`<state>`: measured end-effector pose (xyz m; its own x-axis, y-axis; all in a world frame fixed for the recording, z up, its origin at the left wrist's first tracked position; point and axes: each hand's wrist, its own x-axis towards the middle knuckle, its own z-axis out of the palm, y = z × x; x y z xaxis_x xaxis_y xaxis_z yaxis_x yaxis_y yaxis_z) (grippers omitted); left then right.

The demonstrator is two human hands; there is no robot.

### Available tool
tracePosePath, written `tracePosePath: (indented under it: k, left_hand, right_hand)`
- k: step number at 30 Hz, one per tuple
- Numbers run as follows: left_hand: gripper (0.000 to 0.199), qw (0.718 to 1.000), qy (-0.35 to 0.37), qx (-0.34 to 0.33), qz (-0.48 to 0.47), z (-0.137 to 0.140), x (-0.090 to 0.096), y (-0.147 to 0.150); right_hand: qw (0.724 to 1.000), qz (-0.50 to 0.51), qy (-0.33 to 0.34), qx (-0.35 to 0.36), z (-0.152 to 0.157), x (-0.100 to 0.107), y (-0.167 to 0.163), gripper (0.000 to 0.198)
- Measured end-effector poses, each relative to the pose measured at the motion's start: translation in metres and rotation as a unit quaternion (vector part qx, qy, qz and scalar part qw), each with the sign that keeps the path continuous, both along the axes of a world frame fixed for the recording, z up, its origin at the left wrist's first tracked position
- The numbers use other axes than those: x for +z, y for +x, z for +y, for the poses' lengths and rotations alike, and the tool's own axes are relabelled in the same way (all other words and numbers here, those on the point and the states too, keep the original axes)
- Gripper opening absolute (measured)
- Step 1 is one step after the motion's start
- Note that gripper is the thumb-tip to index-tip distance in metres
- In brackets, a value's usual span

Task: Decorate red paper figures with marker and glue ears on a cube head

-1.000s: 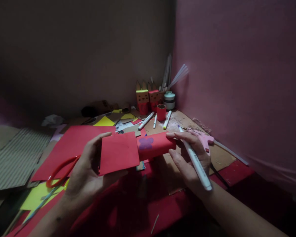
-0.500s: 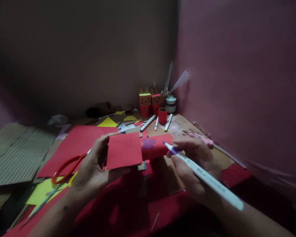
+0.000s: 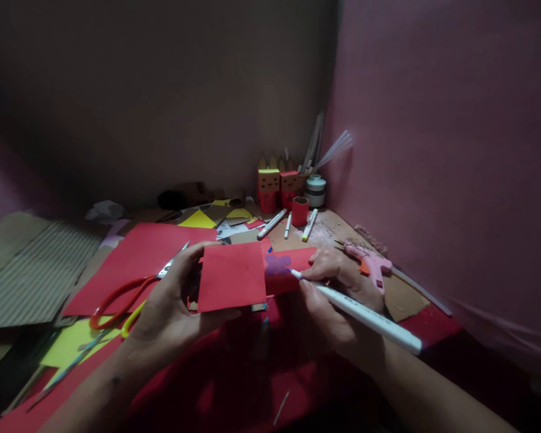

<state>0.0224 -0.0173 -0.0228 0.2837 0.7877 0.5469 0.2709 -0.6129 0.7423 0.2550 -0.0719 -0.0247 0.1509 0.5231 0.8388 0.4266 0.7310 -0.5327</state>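
Note:
My left hand (image 3: 169, 294) is closed around a red paper-covered box (image 3: 232, 276) whose flat square face points up toward me. From the box's right side extends a red tube-like piece (image 3: 297, 260) bearing a purple drawn shape (image 3: 277, 265). My right hand (image 3: 338, 294) pinches a white marker (image 3: 365, 316), its purple tip at the right edge of that shape. Fingers of the same hand rest over the right end of the red piece. The box's underside and the left fingertips are hidden.
Scissors (image 3: 124, 297) with red and yellow handles lie by my left wrist, over red paper (image 3: 130, 258). Corrugated cardboard (image 3: 36, 270) is at the left. A pink glue gun (image 3: 369, 261) lies right. Behind stand markers (image 3: 310, 225), a red tube (image 3: 300, 211) and cardboard figures (image 3: 269, 189).
The marker tip has come down and left onto the purple shape's edge, and the marker lies flatter. My right hand has shifted slightly left, uncovering more of the glue gun.

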Motion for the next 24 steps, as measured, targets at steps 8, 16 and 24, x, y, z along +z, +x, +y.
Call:
tracePosePath:
  k: [8,16,24]
  left_hand:
    - [0.064,0.994,-0.086,0.048,-0.053,-0.022,0.02,0.015]
    - [0.067,0.991,-0.103,0.051,-0.068,-0.022,0.018,0.015]
    - [0.069,0.994,-0.08,0.051,-0.048,-0.021,0.016,0.014]
  right_hand:
    - [1.0,-0.009,-0.024,-0.003,-0.003,0.004,-0.003,0.013]
    - [0.999,-0.011,-0.035,-0.011,-0.006,0.005,-0.003,0.014]
    - [0.999,-0.019,-0.023,-0.031,-0.005,0.001,-0.003,0.014]
